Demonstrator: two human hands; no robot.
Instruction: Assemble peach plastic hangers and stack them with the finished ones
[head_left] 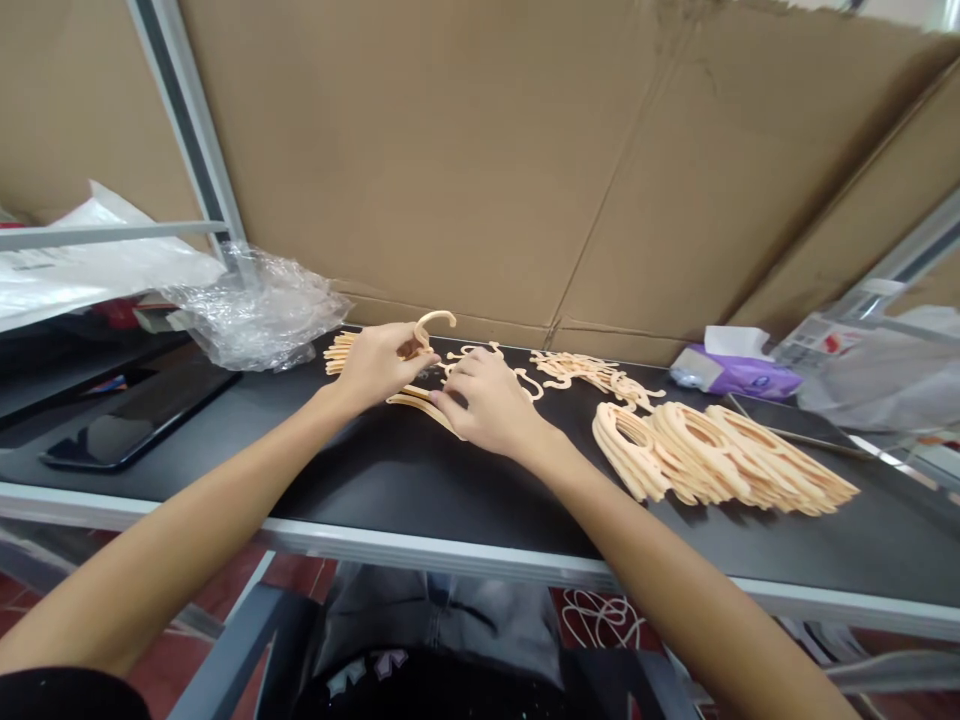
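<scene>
My left hand (381, 366) pinches a cream hanger hook (438, 318), its curved end standing up above my fingertips. Just to the right, my right hand (491, 400) has its fingers closed on a cream hanger body (424, 401), whose long bar slants just above the table. Whether the hook and this body are joined is hidden by my fingers. Behind my left hand lies a stack of cream hanger pieces (339, 352). A few loose hooks (529, 384) lie behind my right hand, partly covered by it.
A pile of loose hooks (592, 372) lies right of centre on the black table (420, 490). Several stacked hanger bodies (712, 455) stand further right. At the back right is a purple tissue pack (739, 370). A black phone-like slab (139, 415) and crumpled clear plastic (259, 305) lie left.
</scene>
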